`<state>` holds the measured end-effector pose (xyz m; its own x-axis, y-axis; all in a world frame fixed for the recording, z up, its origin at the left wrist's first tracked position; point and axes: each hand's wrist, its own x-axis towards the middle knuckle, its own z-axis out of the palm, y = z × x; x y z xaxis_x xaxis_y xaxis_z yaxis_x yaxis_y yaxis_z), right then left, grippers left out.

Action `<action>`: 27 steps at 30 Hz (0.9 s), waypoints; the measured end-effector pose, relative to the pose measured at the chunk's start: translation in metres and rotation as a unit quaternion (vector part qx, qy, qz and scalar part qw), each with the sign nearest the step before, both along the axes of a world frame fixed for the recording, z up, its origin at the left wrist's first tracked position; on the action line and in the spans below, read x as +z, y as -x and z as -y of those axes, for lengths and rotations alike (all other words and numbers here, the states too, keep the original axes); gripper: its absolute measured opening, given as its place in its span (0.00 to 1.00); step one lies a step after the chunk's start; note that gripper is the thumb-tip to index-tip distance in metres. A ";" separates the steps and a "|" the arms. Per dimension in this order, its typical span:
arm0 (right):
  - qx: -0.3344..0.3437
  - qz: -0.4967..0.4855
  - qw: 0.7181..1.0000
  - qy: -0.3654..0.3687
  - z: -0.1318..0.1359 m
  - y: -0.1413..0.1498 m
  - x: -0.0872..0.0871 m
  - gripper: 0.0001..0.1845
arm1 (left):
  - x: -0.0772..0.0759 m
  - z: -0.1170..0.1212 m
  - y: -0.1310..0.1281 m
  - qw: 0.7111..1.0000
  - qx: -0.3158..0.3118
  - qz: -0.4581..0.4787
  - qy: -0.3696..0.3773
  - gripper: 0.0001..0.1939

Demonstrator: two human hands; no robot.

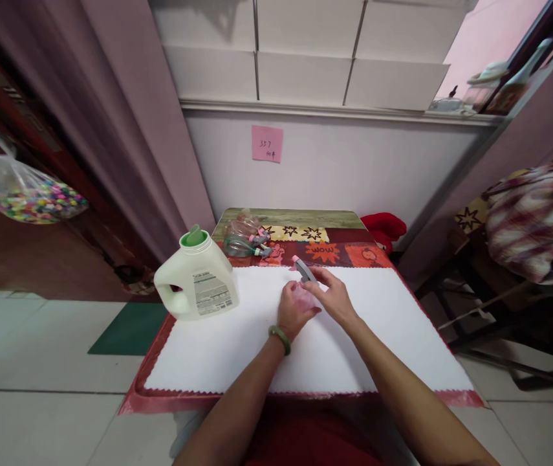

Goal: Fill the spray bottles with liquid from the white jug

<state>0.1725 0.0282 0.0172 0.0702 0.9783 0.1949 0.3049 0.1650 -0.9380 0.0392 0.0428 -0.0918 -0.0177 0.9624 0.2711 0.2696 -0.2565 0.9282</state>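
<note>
A small spray bottle (306, 299) with a see-through pink body is held over the white mat (227, 359). Its grey trigger head has a pink nozzle tip and points up to the left. My left hand (290, 312), with a green bangle on the wrist, is closed round the bottle's body. Fingers of my right hand (337, 294) are closed on the trigger head from the right; the exact grip is partly hidden. To the left stands a large cream jug (213, 294) with its mouth uncapped and a green inner spout showing.
Several clear spray bottles (241, 244) lie at the table's back left on a patterned red cloth (300, 254). A pink note (267, 144) sticks to the wall. A bag of colourful beads (36, 194) hangs at left; a plaid cloth (538, 220) lies at right.
</note>
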 end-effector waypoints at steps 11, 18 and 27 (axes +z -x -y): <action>-0.111 0.036 0.992 0.051 -0.009 0.045 -0.018 0.18 | 0.003 0.002 0.004 0.999 -0.037 0.009 -0.036 0.36; -0.068 -0.002 0.997 0.040 -0.019 0.040 -0.029 0.17 | 0.009 0.002 0.007 0.996 -0.068 0.028 -0.051 0.41; 0.217 -0.124 0.968 0.032 -0.033 0.011 -0.025 0.19 | -0.008 -0.005 0.008 0.993 -0.085 0.062 -0.045 0.45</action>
<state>0.1618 0.0615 -0.0082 -0.3126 0.9359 0.1627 -0.0158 0.1661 -0.9860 0.0315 0.0482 -0.1000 0.1035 0.9267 0.3612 0.1006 -0.3711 0.9231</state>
